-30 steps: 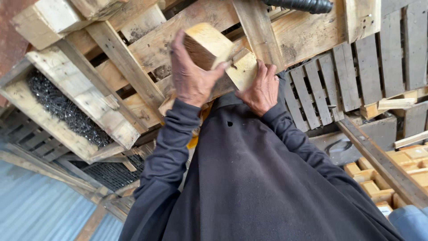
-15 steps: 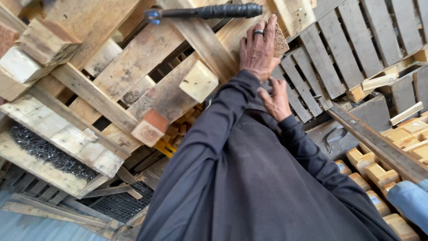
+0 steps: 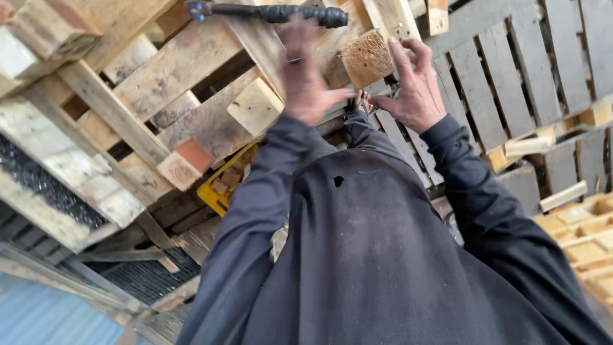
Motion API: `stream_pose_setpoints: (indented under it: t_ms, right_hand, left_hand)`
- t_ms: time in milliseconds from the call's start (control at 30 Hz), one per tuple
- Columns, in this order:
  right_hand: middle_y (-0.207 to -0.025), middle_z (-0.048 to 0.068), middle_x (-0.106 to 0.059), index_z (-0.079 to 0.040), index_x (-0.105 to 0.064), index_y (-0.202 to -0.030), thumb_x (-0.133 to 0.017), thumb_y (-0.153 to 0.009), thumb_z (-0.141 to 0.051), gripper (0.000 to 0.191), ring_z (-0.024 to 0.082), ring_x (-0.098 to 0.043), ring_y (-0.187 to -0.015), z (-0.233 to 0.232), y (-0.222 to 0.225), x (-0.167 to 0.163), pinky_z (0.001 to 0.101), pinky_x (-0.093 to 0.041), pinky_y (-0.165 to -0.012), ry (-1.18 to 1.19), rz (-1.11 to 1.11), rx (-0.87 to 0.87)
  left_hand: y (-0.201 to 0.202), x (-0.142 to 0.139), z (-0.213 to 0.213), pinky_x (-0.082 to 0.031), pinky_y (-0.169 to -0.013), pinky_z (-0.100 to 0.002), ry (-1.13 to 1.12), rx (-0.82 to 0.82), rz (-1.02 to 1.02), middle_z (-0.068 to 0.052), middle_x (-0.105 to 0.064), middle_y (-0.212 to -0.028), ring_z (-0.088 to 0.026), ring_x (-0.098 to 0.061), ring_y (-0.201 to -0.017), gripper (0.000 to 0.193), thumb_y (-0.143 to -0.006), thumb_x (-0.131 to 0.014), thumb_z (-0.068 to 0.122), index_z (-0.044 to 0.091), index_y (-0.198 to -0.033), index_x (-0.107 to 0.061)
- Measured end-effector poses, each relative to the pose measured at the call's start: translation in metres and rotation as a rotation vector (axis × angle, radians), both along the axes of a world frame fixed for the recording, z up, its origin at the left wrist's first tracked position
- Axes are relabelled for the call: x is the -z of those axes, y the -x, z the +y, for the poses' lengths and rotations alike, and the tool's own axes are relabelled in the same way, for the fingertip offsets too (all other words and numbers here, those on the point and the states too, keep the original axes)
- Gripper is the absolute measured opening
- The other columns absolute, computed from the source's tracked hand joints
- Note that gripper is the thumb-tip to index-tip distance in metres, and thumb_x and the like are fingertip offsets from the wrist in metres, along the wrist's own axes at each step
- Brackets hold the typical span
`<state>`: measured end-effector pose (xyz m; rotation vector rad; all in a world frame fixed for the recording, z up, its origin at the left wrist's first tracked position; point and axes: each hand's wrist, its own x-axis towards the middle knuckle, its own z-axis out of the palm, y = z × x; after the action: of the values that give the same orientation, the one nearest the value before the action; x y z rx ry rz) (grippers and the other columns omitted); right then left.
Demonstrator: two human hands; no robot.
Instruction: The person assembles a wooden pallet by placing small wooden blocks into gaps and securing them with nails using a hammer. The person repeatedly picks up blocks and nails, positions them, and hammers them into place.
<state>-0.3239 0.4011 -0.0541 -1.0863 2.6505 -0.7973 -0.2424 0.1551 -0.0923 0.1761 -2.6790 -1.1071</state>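
My left hand [image 3: 308, 75] is raised and blurred by motion. Its fingers reach up to the black handle of a long dark tool [image 3: 274, 13] lying across the pallet boards, but the blur hides whether they grip it. My right hand [image 3: 416, 86] is just right of it, fingers curled round the side of a square, rough-cut wooden block [image 3: 366, 59], thumb pointing left beneath it. Both hands are held against a stack of wooden pallets [image 3: 191, 57]. My dark sleeves and jumper fill the lower frame.
Grey slatted pallets [image 3: 543, 57] lean at the right, with pale new-wood pieces [image 3: 587, 223] below them. Weathered pallets with blocks [image 3: 255, 105] pile up at the left. A yellow object [image 3: 220, 185] shows in a gap, and black mesh [image 3: 38, 182] lies lower left.
The block, gripped by my left hand a second ago, now sits at my right hand's fingers. Both hands moved up toward the dark tool, and my view shifted.
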Motion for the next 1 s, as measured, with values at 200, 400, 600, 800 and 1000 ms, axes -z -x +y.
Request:
stream_pose_setpoints:
  t_ms: [200,400,600,800,1000]
  right_hand:
    - [-0.153,0.023,-0.036,-0.011,-0.036,-0.157,-0.089,-0.068,-0.01,0.103,0.044,-0.051,-0.13,-0.042,0.049,0.01,0.0545,-0.054,-0.101,-0.174,0.086,-0.251]
    - [-0.134,0.022,-0.037,-0.005,-0.034,-0.151,-0.083,-0.077,0.001,0.089,0.044,-0.053,-0.128,-0.044,0.066,0.033,0.0561,-0.054,-0.099,-0.159,0.045,-0.378]
    - [-0.134,0.023,-0.035,-0.006,-0.033,-0.153,-0.08,-0.076,0.005,0.091,0.043,-0.051,-0.125,-0.05,0.064,0.034,0.0546,-0.054,-0.096,-0.165,0.012,-0.352]
    - [-0.141,0.025,-0.036,-0.003,-0.034,-0.152,-0.094,-0.073,-0.009,0.099,0.048,-0.048,-0.13,-0.051,0.06,0.019,0.0553,-0.05,-0.101,-0.113,-0.023,-0.351]
    - [-0.148,0.019,-0.039,-0.012,-0.035,-0.159,-0.084,-0.076,-0.005,0.097,0.041,-0.046,-0.14,-0.074,0.067,-0.005,0.052,-0.045,-0.108,-0.274,-0.003,-0.266]
  left_hand:
    - [-0.096,-0.007,-0.088,-0.027,-0.109,-0.073,0.231,-0.308,-0.623,-0.025,-0.022,-0.159,-0.047,-0.021,-0.148,0.143,-0.049,-0.105,0.044,0.008,-0.155,-0.015]
    - [-0.108,0.016,-0.091,-0.046,-0.112,-0.046,0.078,-0.296,-0.466,-0.02,-0.044,-0.139,-0.041,-0.05,-0.127,0.109,-0.059,-0.097,0.015,0.007,-0.147,-0.035]
    - [-0.114,0.009,-0.091,-0.046,-0.107,-0.047,0.151,-0.222,-0.406,-0.018,-0.047,-0.129,-0.041,-0.05,-0.122,0.109,-0.052,-0.098,0.013,0.005,-0.143,-0.037]
    - [-0.105,-0.015,-0.085,-0.039,-0.115,-0.052,0.162,-0.225,-0.46,-0.017,-0.044,-0.138,-0.042,-0.045,-0.131,0.108,-0.056,-0.094,0.01,0.008,-0.147,-0.036]
    - [-0.084,-0.051,-0.084,-0.018,-0.11,-0.078,0.286,-0.269,-0.559,-0.022,-0.028,-0.16,-0.051,-0.019,-0.15,0.135,-0.047,-0.094,0.051,0.013,-0.159,-0.028]
